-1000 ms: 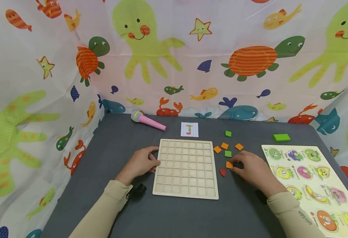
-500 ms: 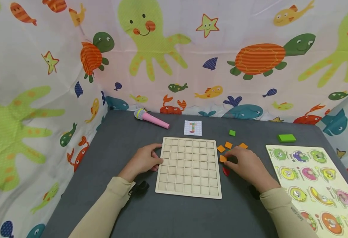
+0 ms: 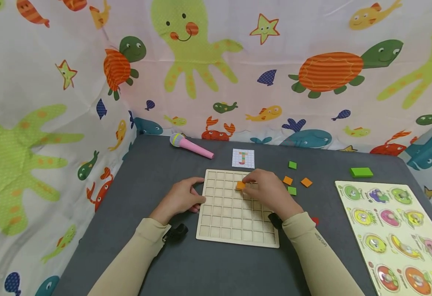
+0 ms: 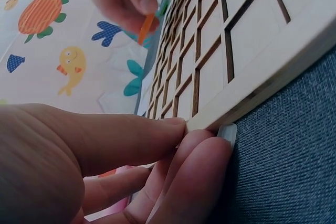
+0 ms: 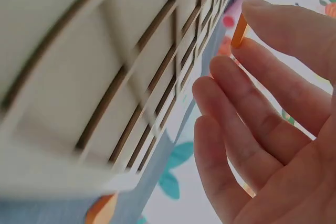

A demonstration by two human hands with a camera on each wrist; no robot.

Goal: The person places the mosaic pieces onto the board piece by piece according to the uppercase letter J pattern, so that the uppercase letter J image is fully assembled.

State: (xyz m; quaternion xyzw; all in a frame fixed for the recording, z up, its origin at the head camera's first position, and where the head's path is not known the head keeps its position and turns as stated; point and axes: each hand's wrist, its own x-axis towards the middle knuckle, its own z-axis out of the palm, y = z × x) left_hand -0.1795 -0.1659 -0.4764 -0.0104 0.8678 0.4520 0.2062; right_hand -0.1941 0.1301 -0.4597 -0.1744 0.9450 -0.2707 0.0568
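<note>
A pale wooden grid board (image 3: pixel 234 213) lies on the dark table. My left hand (image 3: pixel 180 197) grips its left edge; in the left wrist view the thumb and curled fingers meet at the rim (image 4: pixel 247 103). Over the board's upper part, my right hand (image 3: pixel 269 191) pinches an orange square tile (image 3: pixel 240 185) between thumb and index finger. In the right wrist view this tile (image 5: pixel 245 22) is edge-on, held above the grid. Right of the board lie loose orange tiles (image 3: pixel 306 182), green tiles (image 3: pixel 292 165) and a red piece (image 3: pixel 315 220), partly hidden by my right sleeve.
A small card with a coloured J pattern (image 3: pixel 243 158) lies behind the board. A pink toy microphone (image 3: pixel 194 146) rests at back left. On the right are a green block (image 3: pixel 361 172) and a fruit puzzle board (image 3: pixel 386 230). A printed curtain (image 3: pixel 216 74) surrounds the table.
My right hand has carried the orange tile leftward from among the loose tiles to over the grid board. My left hand stays at the board's edge. The head view has shifted slightly.
</note>
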